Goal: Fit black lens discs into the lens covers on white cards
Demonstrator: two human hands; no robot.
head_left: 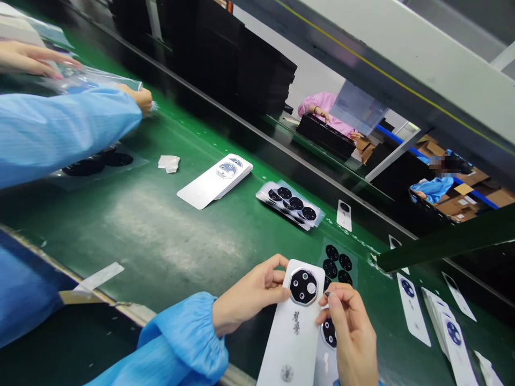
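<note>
Co-worker, far left: a person in a blue sleeve is leaning over the bench, their hands handling a clear plastic sheet at the upper left corner.
Surface: a dark green bench is running diagonally through the view, shining a little under the room light; a pale edge strip with a piece of white tape is lying along its near side.
Left-centre clutter: a clear sheet with dark discs is lying just under the blue sleeve; a small crumpled white scrap is sitting to its right.
Centre: a stack of white back covers is resting flat, and beyond it a pile of film sheets bearing black lens rings.
Left hand: it is gripping the left edge of a white phone back cover near the cover's top, thumb and fingers clamped on it.
Back cover: it is being held above the near edge of the bench, its black round camera ring facing up.
Right hand: it is pinching at the cover's right edge beside the ring, fingertips closed; what is between them I cannot tell.
Right: a sheet of black rings is lying just behind the hands, and more white covers are lying fanned along the bench.
Room: a grey overhead beam is crossing above, with cardboard boxes and other workers in pink and blue behind it.
</note>
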